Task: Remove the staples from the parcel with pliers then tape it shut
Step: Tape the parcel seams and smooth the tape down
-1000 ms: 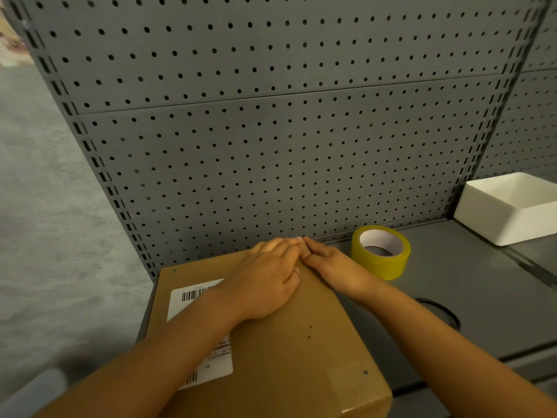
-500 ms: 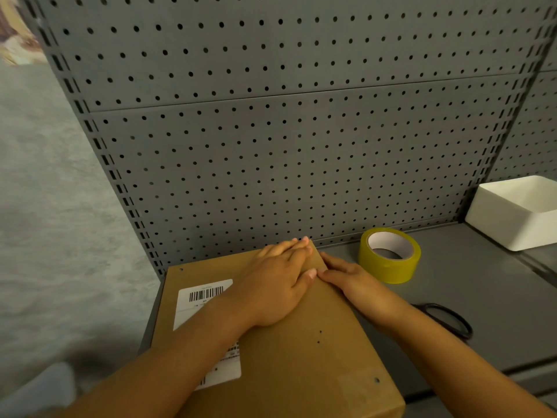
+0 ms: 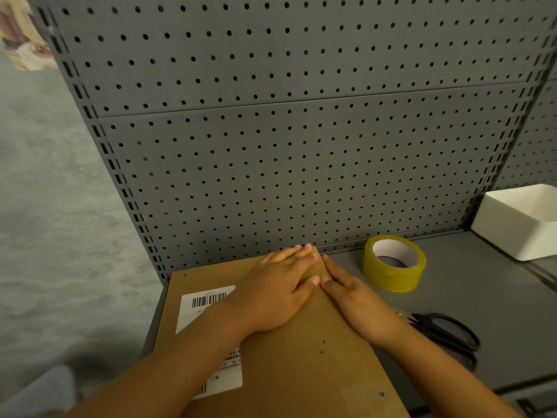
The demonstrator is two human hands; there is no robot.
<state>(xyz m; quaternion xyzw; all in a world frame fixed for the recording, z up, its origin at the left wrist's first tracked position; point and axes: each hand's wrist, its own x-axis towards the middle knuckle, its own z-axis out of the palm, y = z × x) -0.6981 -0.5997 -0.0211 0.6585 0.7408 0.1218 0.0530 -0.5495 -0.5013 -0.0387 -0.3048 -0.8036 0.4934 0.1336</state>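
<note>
Left hand [image 3: 272, 292] lies flat on top of the parcel [image 3: 289, 357], fingers straight and together, tips reaching the parcel's far edge. It grips nothing. Right hand [image 3: 355, 300] is flat too, fingers extended along the parcel's right edge, palm partly over that edge. Thumb tips of the two hands touch near the far right corner.

Parcel: brown cardboard, under both hands, its top facing up. Far edge sits close to the pegboard [image 3: 286, 152]; left edge runs along the left end of the surface [image 3: 497, 297], near edge runs out of frame at the bottom. A white label [image 3: 208, 300] with barcodes lies under and left of the left forearm. A few small dark holes show in the cardboard behind the right wrist and at the corners.

Right of the right hand: a roll of yellow tape [image 3: 393, 263] lying flat, apart from the parcel, with a bare strip of surface between them. Nearer, just beside the right wrist, black-handled scissors [image 3: 449, 330], blades partly hidden by the forearm. Farther right, a white bin [image 3: 518, 224] at the pegboard corner, cut by the frame. Bare surface between tape, scissors and bin.

Left of the parcel, the floor [image 3: 60, 206], grey.
</note>
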